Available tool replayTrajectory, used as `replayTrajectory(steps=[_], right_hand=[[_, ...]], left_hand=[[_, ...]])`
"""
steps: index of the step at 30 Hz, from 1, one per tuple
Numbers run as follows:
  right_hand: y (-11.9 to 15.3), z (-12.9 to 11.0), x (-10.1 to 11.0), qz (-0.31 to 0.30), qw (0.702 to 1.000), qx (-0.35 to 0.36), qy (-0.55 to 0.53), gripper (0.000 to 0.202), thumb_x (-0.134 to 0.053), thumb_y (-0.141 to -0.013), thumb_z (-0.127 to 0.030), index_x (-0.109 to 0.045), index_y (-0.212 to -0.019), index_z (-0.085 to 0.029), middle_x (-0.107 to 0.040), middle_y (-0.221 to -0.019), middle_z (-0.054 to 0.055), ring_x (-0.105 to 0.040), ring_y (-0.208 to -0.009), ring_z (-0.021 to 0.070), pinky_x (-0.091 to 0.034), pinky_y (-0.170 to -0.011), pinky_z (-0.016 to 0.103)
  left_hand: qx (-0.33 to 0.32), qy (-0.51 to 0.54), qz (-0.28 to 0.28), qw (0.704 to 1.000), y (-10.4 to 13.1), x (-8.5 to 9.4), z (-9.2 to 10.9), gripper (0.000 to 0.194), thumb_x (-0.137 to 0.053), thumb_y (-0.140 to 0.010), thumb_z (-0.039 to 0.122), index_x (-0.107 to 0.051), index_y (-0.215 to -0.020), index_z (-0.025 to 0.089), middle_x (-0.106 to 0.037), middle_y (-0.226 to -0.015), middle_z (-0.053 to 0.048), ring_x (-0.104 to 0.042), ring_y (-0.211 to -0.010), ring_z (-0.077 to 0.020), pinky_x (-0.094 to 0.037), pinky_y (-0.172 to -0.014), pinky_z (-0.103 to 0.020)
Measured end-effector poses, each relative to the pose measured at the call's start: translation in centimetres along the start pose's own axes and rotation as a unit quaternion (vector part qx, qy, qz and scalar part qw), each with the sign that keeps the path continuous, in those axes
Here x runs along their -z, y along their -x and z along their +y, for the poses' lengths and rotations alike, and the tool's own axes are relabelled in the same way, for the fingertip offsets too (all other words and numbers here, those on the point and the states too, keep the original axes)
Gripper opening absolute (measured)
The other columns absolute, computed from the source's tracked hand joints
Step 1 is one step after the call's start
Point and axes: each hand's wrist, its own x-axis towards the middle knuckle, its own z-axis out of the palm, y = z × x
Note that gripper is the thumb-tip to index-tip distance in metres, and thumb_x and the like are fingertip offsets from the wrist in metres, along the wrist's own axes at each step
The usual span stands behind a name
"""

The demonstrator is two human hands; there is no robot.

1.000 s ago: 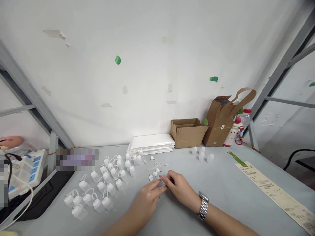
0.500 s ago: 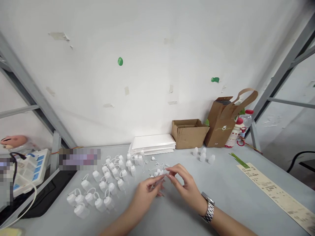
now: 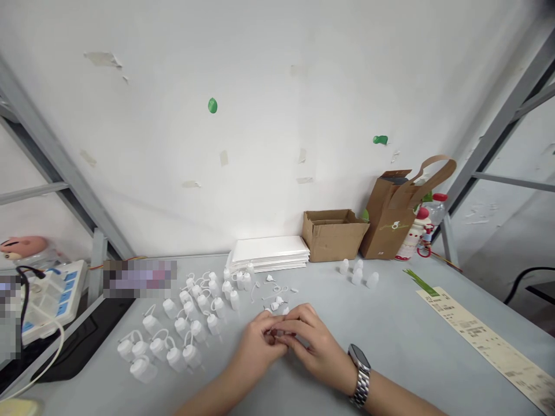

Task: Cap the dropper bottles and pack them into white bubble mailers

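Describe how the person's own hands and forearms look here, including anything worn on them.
Both the left hand and the right hand are bare, without gloves, and no sleeves show. The right wrist wears a watch with a dark face and silver-coloured metal link band.

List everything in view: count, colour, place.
Capped bottles: over twenty, white, left
Bare bottles: four, translucent, before the box
Loose parts: several, white, beyond the hands
Flat stack: one, white, by the wall
Box: one, brown, back
Bag: one, brown, right of box
Label strip: one, cream, right
Slim strips: several, green, by label strip
Power strip: one, white and blue, left
Mat: one, black, left
Toy: one, pink, left edge
Desk: one, grey, below
Wall: one, white, behind
Frame: one, grey, both sides
Rest: small, blurred or partly hidden
Watch: one, silver, right wrist
Hands: two, bare, centre: left, right; grip contents unclear
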Motion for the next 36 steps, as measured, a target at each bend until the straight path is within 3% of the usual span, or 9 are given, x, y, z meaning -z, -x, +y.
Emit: replayTrajectory(steps=[7, 12, 21, 25, 27, 29, 31, 33, 36], right_hand=[[-0.4, 0.0, -0.1, 0.006, 0.991, 0.081, 0.108, 0.023, -0.044, -0.089, -0.010, -0.056, -0.106, -0.019, -0.058, -0.084, 0.004, -0.049, -0.076, 0.0146, -0.039, -0.072, 0.029], [-0.7, 0.2, -0.2, -0.030, 0.972, 0.126, 0.196, 0.021, -0.041, -0.090, -0.012, -0.060, -0.085, -0.019, -0.055, -0.074, 0.000, -0.043, -0.065, 0.0111, -0.033, -0.070, 0.028], [-0.9, -0.2, 0.0, -0.067, 0.926, 0.214, 0.305, 0.028, -0.034, -0.090, -0.006, -0.057, -0.075, -0.016, -0.054, -0.065, 0.002, -0.039, -0.059, 0.0144, -0.033, -0.065, 0.031], [-1.0, -0.1, 0.4, -0.050, 0.959, 0.162, 0.229, 0.022, -0.036, -0.089, -0.007, -0.055, -0.081, -0.017, -0.059, -0.072, 0.004, -0.046, -0.064, 0.0151, -0.036, -0.068, 0.032], [-0.9, 0.1, 0.8, -0.020, 0.979, 0.110, 0.168, 0.014, -0.041, -0.088, -0.010, -0.053, -0.085, -0.017, -0.060, -0.076, 0.004, -0.049, -0.070, 0.0154, -0.038, -0.071, 0.032], [-0.9, 0.3, 1.3, 0.007, 0.991, 0.056, 0.121, 0.009, -0.045, -0.087, -0.012, -0.052, -0.086, -0.018, -0.060, -0.079, 0.004, -0.051, -0.075, 0.0161, -0.040, -0.073, 0.032], [-0.9, 0.5, 1.9, 0.025, 0.995, 0.014, 0.093, 0.008, -0.047, -0.087, -0.013, -0.053, -0.087, -0.019, -0.060, -0.080, 0.004, -0.051, -0.078, 0.0166, -0.041, -0.074, 0.032], [-0.9, 0.7, 2.3, 0.042, 0.996, -0.020, 0.081, 0.007, -0.048, -0.087, -0.015, -0.054, -0.086, -0.019, -0.059, -0.080, 0.004, -0.051, -0.077, 0.0169, -0.041, -0.074, 0.033], [-1.1, 1.1, 2.7, 0.079, 0.992, -0.064, 0.068, 0.008, -0.049, -0.088, -0.019, -0.056, -0.084, -0.020, -0.057, -0.079, 0.004, -0.052, -0.074, 0.0168, -0.042, -0.072, 0.033]], left_hand=[[-0.005, -0.043, -0.011, 0.999, -0.1, -0.3, -0.5, 0.010, -0.050, -0.059, 0.010, -0.058, -0.059, 0.016, -0.038, -0.065, 0.004, -0.042, -0.059, -0.0118, -0.033, -0.052, -0.023], [-0.009, -0.085, -0.028, 0.996, -0.1, -0.5, -0.5, 0.010, -0.052, -0.053, 0.008, -0.053, -0.056, 0.017, -0.041, -0.065, 0.004, -0.046, -0.063, -0.0135, -0.035, -0.057, -0.023], [-0.041, -0.117, -0.029, 0.992, 0.1, -0.6, -0.5, 0.014, -0.052, -0.057, 0.012, -0.042, -0.051, 0.020, -0.039, -0.062, 0.004, -0.040, -0.057, -0.0114, -0.031, -0.051, -0.023], [-0.052, -0.059, -0.030, 0.996, 0.2, -0.2, -0.3, 0.011, -0.049, -0.059, 0.008, -0.053, -0.056, 0.018, -0.042, -0.066, 0.003, -0.043, -0.063, -0.0126, -0.036, -0.056, -0.023], [-0.048, 0.004, -0.044, 0.998, 0.2, 0.0, -0.2, 0.020, -0.049, -0.067, 0.013, -0.064, -0.080, 0.018, -0.044, -0.073, 0.001, -0.045, -0.067, -0.0134, -0.040, -0.058, -0.024], [-0.029, 0.062, -0.053, 0.996, 0.1, 0.1, -0.1, 0.044, -0.051, -0.074, 0.021, -0.055, -0.117, 0.022, -0.045, -0.079, 0.001, -0.045, -0.065, -0.0123, -0.043, -0.059, -0.025], [-0.005, 0.098, -0.045, 0.994, 0.0, 0.0, -0.1, 0.067, -0.054, -0.076, 0.027, -0.029, -0.138, 0.025, -0.046, -0.083, 0.001, -0.044, -0.062, -0.0107, -0.045, -0.058, -0.026], [0.009, 0.117, -0.029, 0.993, -0.1, 0.0, -0.3, 0.076, -0.056, -0.077, 0.031, -0.017, -0.142, 0.026, -0.047, -0.086, 0.000, -0.046, -0.063, -0.0105, -0.047, -0.060, -0.026], [0.005, 0.115, -0.003, 0.993, -0.3, -0.1, -0.9, 0.067, -0.057, -0.077, 0.031, -0.031, -0.137, 0.024, -0.048, -0.090, -0.002, -0.051, -0.072, -0.0134, -0.049, -0.065, -0.029]])
